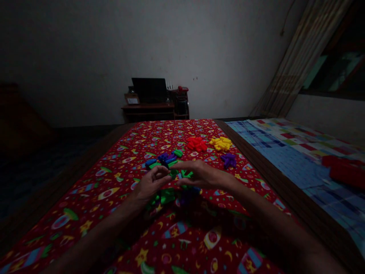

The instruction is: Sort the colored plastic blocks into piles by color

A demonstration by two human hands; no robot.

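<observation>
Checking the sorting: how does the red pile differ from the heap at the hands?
The red pile is one colour; the heap mixes blue, green and purple. The red pile lies farther off, untouched; the heap lies at the left hand and right hand. Both rest on the patterned cloth.

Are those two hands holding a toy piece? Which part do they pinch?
It cannot be told for sure. The left hand and right hand bring their fingertips together at a green piece, but it is too dark to see any grip.
</observation>
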